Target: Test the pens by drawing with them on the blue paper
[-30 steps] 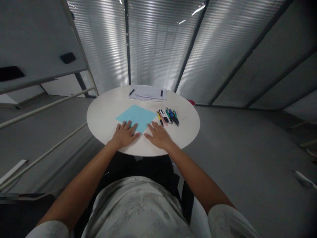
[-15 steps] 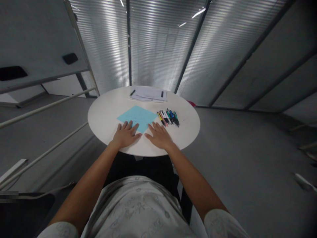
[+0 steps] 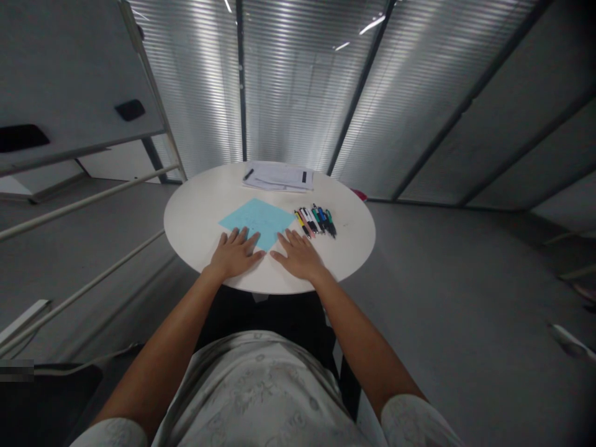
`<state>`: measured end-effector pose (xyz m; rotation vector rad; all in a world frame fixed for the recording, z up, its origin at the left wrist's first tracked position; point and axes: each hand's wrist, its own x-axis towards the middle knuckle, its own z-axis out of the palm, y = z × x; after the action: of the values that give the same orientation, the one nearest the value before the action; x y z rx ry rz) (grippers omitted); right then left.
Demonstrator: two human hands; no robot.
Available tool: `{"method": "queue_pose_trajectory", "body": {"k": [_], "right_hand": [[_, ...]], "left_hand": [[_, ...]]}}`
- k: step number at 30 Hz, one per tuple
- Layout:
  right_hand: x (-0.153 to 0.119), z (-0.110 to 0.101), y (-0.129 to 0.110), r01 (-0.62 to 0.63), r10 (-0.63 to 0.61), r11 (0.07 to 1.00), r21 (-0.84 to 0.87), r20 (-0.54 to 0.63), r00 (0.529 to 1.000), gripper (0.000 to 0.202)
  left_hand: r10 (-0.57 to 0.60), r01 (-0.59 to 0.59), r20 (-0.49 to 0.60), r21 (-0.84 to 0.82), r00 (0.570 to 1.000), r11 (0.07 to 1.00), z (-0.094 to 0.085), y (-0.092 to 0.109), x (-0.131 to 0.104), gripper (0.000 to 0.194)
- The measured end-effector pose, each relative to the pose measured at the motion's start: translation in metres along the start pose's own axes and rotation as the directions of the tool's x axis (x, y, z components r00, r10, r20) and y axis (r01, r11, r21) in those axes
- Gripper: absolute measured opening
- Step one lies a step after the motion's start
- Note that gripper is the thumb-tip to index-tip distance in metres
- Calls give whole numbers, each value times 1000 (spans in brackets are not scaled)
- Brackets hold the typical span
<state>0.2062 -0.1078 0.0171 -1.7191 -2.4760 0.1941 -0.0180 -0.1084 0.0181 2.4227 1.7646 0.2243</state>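
A light blue sheet of paper (image 3: 256,215) lies on the white round table (image 3: 190,217), turned so that one corner points toward me. Faint marks show on it, too small to read. My left hand (image 3: 233,253) rests flat with fingers spread, its fingertips over the sheet's lower left edge. On the other side, my right hand (image 3: 298,253) also lies flat and spread, fingertips by the lower right edge. Just beyond the right fingers is a row of several pens (image 3: 315,221) in yellow, pink, white, green, blue and black, side by side. Neither hand holds anything.
A stack of white papers (image 3: 279,177) with a dark pen-like object on its left sits at the table's far edge. Behind the table are window blinds (image 3: 288,81). A board on a pale metal frame (image 3: 88,202) stands to the left.
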Motion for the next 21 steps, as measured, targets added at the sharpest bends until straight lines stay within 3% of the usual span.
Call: {"method": "queue_pose_trajectory", "body": {"k": [21], "right_hand": [[0, 0, 1, 2, -2, 1000, 7, -3, 1000, 84]], "left_hand": [[1, -1, -4, -13, 1000, 1000, 1, -1, 0, 77]]}}
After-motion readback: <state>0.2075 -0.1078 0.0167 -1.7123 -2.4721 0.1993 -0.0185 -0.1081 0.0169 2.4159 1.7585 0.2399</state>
